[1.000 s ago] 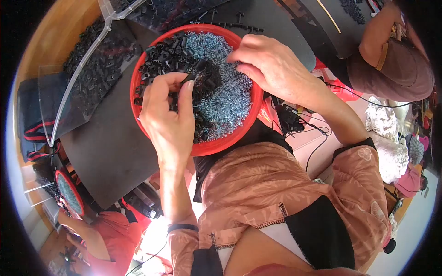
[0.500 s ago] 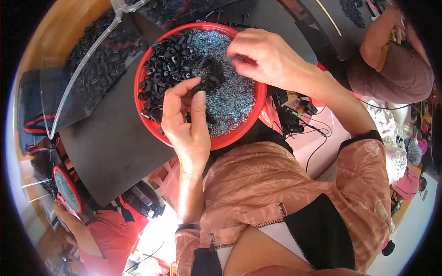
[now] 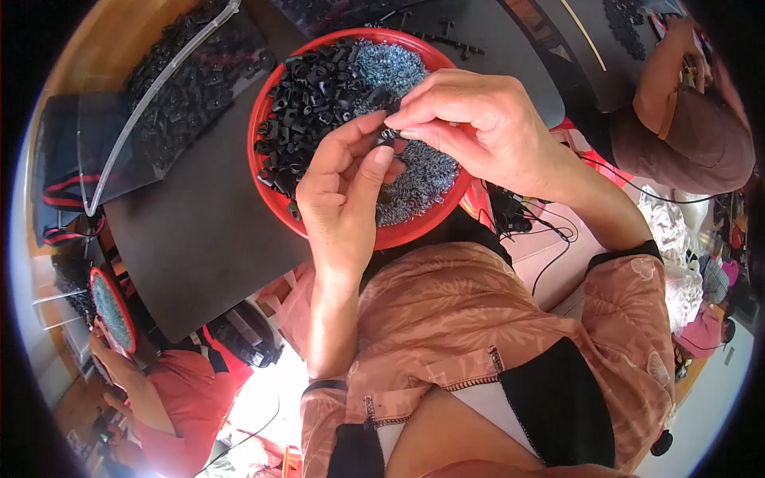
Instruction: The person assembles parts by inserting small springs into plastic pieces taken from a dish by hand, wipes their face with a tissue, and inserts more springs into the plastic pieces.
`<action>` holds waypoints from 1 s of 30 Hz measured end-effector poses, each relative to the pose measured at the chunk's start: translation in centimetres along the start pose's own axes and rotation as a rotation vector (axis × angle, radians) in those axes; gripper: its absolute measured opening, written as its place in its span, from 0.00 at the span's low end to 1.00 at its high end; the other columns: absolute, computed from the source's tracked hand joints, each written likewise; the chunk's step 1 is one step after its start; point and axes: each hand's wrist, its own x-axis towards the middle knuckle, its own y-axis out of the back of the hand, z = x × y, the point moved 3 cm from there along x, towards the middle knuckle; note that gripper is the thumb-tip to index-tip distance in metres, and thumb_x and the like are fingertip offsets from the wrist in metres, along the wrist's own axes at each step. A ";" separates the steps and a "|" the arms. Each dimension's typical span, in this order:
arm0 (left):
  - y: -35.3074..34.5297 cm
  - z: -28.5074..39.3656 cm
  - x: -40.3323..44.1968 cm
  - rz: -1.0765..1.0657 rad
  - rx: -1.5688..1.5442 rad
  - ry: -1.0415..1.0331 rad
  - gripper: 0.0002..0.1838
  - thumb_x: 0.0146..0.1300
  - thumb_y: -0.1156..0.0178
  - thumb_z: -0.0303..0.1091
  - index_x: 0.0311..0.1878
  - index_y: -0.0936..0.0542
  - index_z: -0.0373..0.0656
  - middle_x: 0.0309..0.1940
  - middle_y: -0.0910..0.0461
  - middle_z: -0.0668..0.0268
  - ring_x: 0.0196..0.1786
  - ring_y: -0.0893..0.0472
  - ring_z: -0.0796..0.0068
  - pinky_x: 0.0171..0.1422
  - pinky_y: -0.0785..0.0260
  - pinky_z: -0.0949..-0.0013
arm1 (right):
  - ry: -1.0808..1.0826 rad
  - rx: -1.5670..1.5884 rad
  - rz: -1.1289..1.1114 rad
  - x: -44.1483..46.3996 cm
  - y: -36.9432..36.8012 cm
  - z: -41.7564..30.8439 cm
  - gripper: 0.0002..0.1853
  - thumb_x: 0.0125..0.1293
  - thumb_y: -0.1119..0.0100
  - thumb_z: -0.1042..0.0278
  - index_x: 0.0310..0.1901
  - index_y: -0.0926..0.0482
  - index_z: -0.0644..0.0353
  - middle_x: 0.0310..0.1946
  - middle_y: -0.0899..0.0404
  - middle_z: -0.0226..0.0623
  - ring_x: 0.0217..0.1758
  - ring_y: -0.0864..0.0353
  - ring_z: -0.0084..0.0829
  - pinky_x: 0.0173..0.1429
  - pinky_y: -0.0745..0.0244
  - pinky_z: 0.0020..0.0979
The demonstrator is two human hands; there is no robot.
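Observation:
A round red tray (image 3: 259, 127) holds small black plastic parts (image 3: 307, 92) on its left side and small shiny metal pieces (image 3: 418, 187) on its right. Over its middle, my left hand (image 3: 343, 187) pinches a small black part (image 3: 386, 137) between thumb and index finger. My right hand (image 3: 486, 127) meets it from the right, with thumb and index finger pressed together at the same part. Whatever the right fingertips hold is too small to make out.
A clear-sided bin (image 3: 179, 95) with many black parts stands at the upper left. A wooden stick (image 3: 586, 36) lies at the upper right. Co-workers sit at right (image 3: 677, 127) and lower left (image 3: 179, 406), the latter near another red tray (image 3: 127, 331). Cables (image 3: 558, 231) hang beside the table.
My right hand has moved left and down from above the metal pieces to meet my left hand. My left hand has shifted right and up with the black part. The view has shifted slightly.

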 end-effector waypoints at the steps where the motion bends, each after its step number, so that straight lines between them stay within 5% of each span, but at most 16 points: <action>1: 0.0 0.1 0.0 -0.008 -0.010 0.010 0.11 0.70 0.42 0.24 0.53 0.23 0.33 0.40 0.18 0.66 0.38 0.21 0.83 0.44 0.26 0.78 | 0.000 0.010 0.004 0.0 -0.1 -0.1 0.07 0.58 0.34 0.77 0.39 0.17 0.62 0.31 0.18 0.39 0.34 0.16 0.38 0.36 0.23 0.33; 6: 0.3 -0.3 -0.1 -0.013 0.108 -0.098 0.09 0.69 0.41 0.23 0.50 0.21 0.35 0.38 0.19 0.67 0.37 0.22 0.84 0.43 0.28 0.79 | -0.020 0.053 0.038 -0.3 -0.4 0.1 0.06 0.63 0.35 0.73 0.40 0.16 0.62 0.30 0.18 0.39 0.32 0.16 0.37 0.36 0.23 0.31; 12: 0.2 -1.0 -0.2 0.097 0.302 -0.270 0.05 0.67 0.38 0.23 0.44 0.18 0.36 0.35 0.18 0.67 0.35 0.23 0.82 0.41 0.29 0.77 | -0.372 0.171 -0.134 -1.4 -0.8 1.4 0.13 0.72 0.42 0.60 0.41 0.18 0.63 0.25 0.21 0.46 0.26 0.21 0.41 0.33 0.28 0.34; 16: -0.3 -0.9 -0.2 0.118 0.377 -0.345 0.04 0.65 0.38 0.22 0.42 0.17 0.35 0.34 0.18 0.65 0.34 0.23 0.80 0.40 0.30 0.75 | -0.321 0.199 -0.113 -1.6 -1.4 1.6 0.15 0.70 0.41 0.60 0.37 0.21 0.66 0.23 0.25 0.47 0.26 0.24 0.44 0.32 0.30 0.36; 19: -0.1 -0.9 -0.2 0.103 0.419 -0.279 0.05 0.67 0.39 0.24 0.44 0.18 0.36 0.34 0.18 0.66 0.33 0.24 0.82 0.39 0.31 0.77 | -0.251 0.092 -0.130 -1.3 -1.0 0.9 0.12 0.68 0.39 0.64 0.36 0.23 0.66 0.24 0.24 0.44 0.27 0.22 0.43 0.32 0.29 0.36; 22: -0.1 -0.6 -0.4 0.075 0.222 -0.076 0.06 0.70 0.42 0.25 0.46 0.19 0.36 0.33 0.18 0.67 0.33 0.25 0.84 0.38 0.32 0.78 | 0.149 -0.293 0.020 -1.9 -0.9 0.6 0.08 0.64 0.37 0.68 0.38 0.23 0.64 0.27 0.21 0.41 0.28 0.20 0.43 0.34 0.25 0.36; 25: 0.2 -0.4 -0.3 0.027 0.270 -0.038 0.09 0.73 0.46 0.27 0.51 0.21 0.36 0.33 0.20 0.68 0.31 0.26 0.85 0.39 0.33 0.81 | 0.199 -0.325 0.093 -2.1 0.2 0.8 0.08 0.62 0.35 0.72 0.41 0.22 0.63 0.32 0.19 0.40 0.31 0.18 0.43 0.36 0.22 0.36; 30: -0.3 -0.6 -0.4 -0.013 -0.002 0.040 0.09 0.72 0.47 0.24 0.52 0.24 0.35 0.39 0.17 0.62 0.37 0.19 0.78 0.44 0.28 0.77 | -0.109 -0.146 0.064 -2.6 0.8 0.6 0.08 0.62 0.36 0.75 0.43 0.20 0.62 0.34 0.17 0.43 0.36 0.15 0.41 0.37 0.21 0.33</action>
